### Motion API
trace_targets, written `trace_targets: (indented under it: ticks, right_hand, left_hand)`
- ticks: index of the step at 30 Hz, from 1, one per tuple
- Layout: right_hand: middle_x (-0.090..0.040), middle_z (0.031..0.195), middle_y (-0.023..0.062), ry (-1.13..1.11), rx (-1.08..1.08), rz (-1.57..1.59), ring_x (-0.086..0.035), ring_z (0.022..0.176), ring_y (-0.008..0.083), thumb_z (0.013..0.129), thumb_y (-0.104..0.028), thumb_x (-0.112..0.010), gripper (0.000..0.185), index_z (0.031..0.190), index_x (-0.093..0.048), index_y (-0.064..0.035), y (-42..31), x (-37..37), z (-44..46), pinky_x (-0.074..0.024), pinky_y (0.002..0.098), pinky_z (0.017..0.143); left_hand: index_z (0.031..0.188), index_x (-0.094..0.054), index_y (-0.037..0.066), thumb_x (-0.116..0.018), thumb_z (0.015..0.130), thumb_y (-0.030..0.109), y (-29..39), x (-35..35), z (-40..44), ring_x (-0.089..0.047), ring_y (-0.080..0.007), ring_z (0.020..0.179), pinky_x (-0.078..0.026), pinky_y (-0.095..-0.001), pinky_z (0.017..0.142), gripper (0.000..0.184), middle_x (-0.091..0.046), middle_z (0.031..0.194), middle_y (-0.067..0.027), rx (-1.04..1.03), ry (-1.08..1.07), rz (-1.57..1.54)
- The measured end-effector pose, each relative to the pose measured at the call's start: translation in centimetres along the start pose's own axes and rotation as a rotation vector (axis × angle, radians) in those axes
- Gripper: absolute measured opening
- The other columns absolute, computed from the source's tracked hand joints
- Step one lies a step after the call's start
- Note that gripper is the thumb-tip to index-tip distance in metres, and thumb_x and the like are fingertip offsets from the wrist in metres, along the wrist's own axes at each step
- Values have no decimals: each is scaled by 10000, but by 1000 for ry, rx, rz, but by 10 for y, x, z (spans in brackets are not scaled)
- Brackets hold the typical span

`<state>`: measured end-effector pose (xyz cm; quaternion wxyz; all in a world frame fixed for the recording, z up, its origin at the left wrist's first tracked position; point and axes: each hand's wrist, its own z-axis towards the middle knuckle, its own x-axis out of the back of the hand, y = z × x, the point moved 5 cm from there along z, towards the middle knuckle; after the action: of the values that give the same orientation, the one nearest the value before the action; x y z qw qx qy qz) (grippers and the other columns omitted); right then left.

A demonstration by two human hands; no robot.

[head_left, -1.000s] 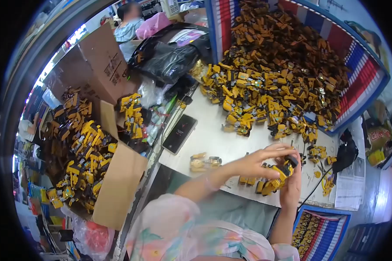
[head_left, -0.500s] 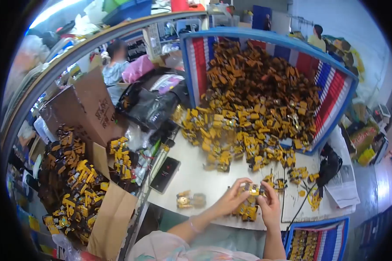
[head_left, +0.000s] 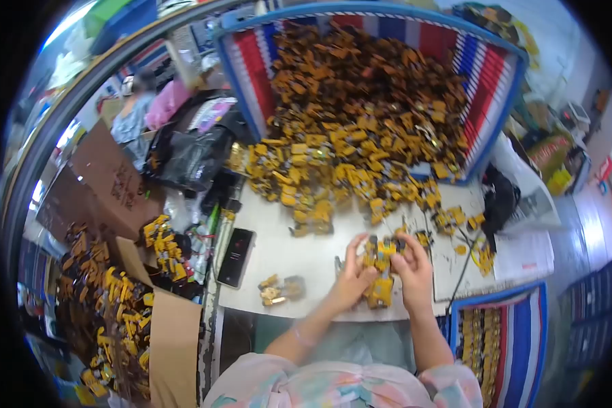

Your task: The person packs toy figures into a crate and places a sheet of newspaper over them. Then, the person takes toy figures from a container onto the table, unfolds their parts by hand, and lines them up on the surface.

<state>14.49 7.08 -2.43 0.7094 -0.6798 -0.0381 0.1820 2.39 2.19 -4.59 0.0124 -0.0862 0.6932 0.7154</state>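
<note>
A yellow toy vehicle [head_left: 382, 260] sits between the two hands, above the white tabletop [head_left: 279, 246] near its front edge. Dark and grey parts show at its upper end, and yellow continues below the thumbs (whether that lower stretch belongs to it or to another piece, I cannot tell). The left hand [head_left: 350, 282] and right hand [head_left: 415, 275] pinch it from opposite sides, thumbs toward the wearer, fingers curled around the far end.

The table's front edge [head_left: 302, 317] curves just below the hands. To their left, a stretch of white tabletop reaches to a smartphone [head_left: 236, 258], with one loose toy [head_left: 273, 291] near the edge. Beyond the hands, a heap of yellow toys [head_left: 360, 149] spills from a striped crate [head_left: 251, 75], limiting forward room. To the right, a black cable [head_left: 461, 275] crosses the surface; a smaller crate [head_left: 520, 340] stands below that side.
</note>
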Motion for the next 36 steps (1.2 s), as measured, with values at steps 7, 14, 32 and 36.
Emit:
trace_targets:
  ticks: [7,14,32,36]
  right_hand:
    - [-588,987,68,-86,18,-28,-549,839,82,857,-47,-536,380,1220,-430,-6,-7,-2,20,-434,199,696]
    - [-597,951,73,-52,4,48,-560,844,96,823,-71,-590,402,1201,-460,-27,1,-2,24,-443,216,711]
    - [-571,1031,79,114,-132,-57,-550,875,122,877,-111,-533,447,1284,-357,-50,66,112,-7,-440,239,780]
    - [-575,931,66,-8,-154,-525,-539,809,97,867,-124,-547,371,1221,-443,-79,106,115,-14,-433,246,718]
  left_hand:
    - [1261,-377,-22,-646,806,154,-1,-5,-7,-525,-128,967,-438,-279,828,556,-544,1090,-81,175,-41,-139]
    - [1256,-378,-19,-631,815,134,-18,-1,1,-521,-139,992,-445,-284,835,530,-524,1117,-97,138,0,-124]
    - [944,-606,12,-587,752,71,107,27,-55,-532,-275,1005,-440,-430,836,201,-578,1027,-138,-758,-56,447]
    - [921,-568,48,-551,768,94,174,16,-103,-550,-234,831,-443,-374,756,161,-583,938,-94,-1495,-75,138]
